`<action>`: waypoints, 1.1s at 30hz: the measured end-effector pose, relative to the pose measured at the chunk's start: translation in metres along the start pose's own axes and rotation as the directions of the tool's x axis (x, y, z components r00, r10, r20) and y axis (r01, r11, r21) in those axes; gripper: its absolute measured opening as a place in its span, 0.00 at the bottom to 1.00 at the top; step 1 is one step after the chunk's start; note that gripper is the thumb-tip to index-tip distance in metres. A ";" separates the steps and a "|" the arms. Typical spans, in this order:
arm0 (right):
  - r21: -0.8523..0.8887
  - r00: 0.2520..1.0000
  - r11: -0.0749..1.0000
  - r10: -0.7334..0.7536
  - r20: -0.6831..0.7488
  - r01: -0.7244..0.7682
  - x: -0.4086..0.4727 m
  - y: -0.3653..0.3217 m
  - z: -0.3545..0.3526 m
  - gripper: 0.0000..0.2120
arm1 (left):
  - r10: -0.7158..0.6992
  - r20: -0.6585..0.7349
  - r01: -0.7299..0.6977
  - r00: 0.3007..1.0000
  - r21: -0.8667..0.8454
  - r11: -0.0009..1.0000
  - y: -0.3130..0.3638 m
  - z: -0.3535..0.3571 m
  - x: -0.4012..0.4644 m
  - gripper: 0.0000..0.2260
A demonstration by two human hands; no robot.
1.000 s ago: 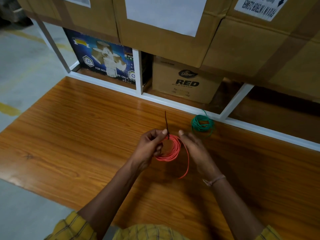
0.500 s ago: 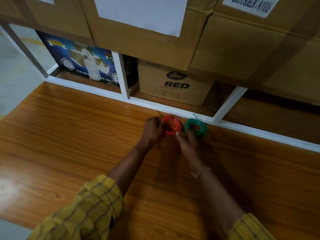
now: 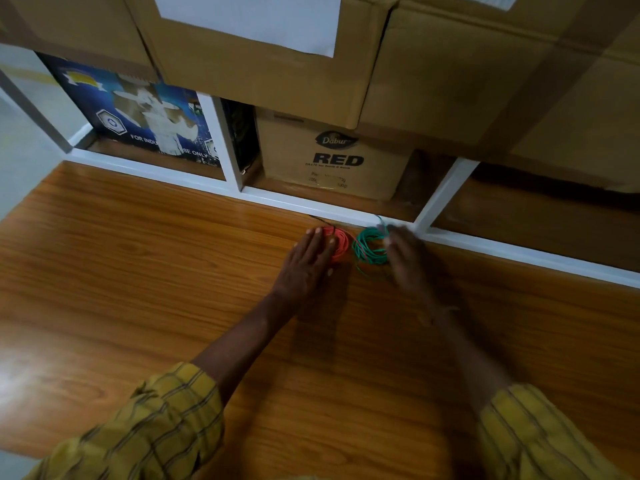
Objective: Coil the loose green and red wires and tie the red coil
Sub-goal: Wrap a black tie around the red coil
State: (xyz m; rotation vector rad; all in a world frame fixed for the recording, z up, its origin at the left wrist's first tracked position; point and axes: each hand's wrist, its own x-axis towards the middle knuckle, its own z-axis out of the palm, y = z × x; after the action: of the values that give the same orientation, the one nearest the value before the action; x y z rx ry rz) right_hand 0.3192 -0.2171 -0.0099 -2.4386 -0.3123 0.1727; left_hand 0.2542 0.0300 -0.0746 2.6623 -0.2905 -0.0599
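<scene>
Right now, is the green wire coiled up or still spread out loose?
Coiled. The green wire lies in a round bundle on the wooden table beside the red coil, with a short loose end at its near edge.

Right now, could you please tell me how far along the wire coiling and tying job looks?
Done, by the look of it: the red wire coil and the green wire coil both lie wound on the wooden tabletop, side by side near the white shelf frame.

In hand: the left hand rests flat on the red coil; the blurred right hand is beside the green one.

Left: I cannot make out whether the tie is finished.
</scene>
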 end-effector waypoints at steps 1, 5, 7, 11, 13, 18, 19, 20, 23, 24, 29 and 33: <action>-0.179 0.992 0.982 -0.040 0.116 0.061 -0.002 0.005 0.010 0.23 | -0.046 0.030 0.046 0.998 0.008 0.999 0.001 0.000 0.000 0.31; -0.500 0.972 0.847 -0.080 0.221 0.183 -0.029 0.017 0.036 0.31 | -0.109 0.055 0.106 0.992 0.062 0.992 0.011 -0.009 0.002 0.28; -0.532 0.983 0.839 -0.016 0.185 0.114 -0.040 0.017 0.039 0.34 | -0.121 0.090 0.113 0.989 0.082 0.990 0.016 -0.014 0.002 0.27; -0.551 0.987 0.835 0.084 0.139 0.006 -0.065 0.017 0.037 0.36 | -0.143 0.163 0.134 0.976 0.070 0.989 0.023 -0.014 0.000 0.29; -0.545 0.984 0.838 0.121 0.127 -0.033 -0.078 0.023 0.032 0.37 | -0.130 0.163 0.125 0.978 0.040 0.991 0.027 -0.010 -0.005 0.30; -0.539 0.973 0.835 0.203 0.113 -0.112 -0.111 0.036 0.018 0.35 | -0.059 0.159 0.057 0.986 0.011 0.998 0.035 0.011 -0.017 0.35; -0.529 0.969 0.839 0.221 0.113 -0.130 -0.117 0.039 0.015 0.35 | -0.059 0.174 0.056 0.983 0.020 0.998 0.040 0.015 -0.019 0.37; -0.520 0.965 0.841 0.238 0.113 -0.146 -0.121 0.045 0.012 0.35 | -0.059 0.189 0.055 0.980 0.027 0.998 0.047 0.018 -0.021 0.38; -0.521 0.956 0.834 0.275 0.103 -0.184 -0.132 0.065 0.002 0.36 | -0.055 0.215 0.046 0.975 0.048 0.998 0.071 0.024 -0.025 0.41; -0.522 0.955 0.832 0.278 0.103 -0.186 -0.134 0.073 -0.002 0.36 | -0.054 0.222 0.042 0.973 0.057 0.997 0.081 0.026 -0.026 0.42; -0.546 0.958 0.827 0.250 0.144 -0.134 -0.131 0.101 -0.030 0.39 | -0.128 0.268 0.113 0.955 0.070 0.991 0.122 0.037 -0.015 0.42; -0.518 0.956 0.848 0.233 0.176 -0.112 -0.121 0.115 -0.047 0.42 | -0.192 0.271 0.161 0.943 0.133 0.978 0.136 0.046 -0.001 0.41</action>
State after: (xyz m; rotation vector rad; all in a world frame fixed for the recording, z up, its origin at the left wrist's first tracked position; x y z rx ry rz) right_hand 0.2334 -0.3644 -0.0415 -2.9782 -0.2602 0.5192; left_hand 0.2222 -0.1091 -0.0550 2.7797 -0.1461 -0.4991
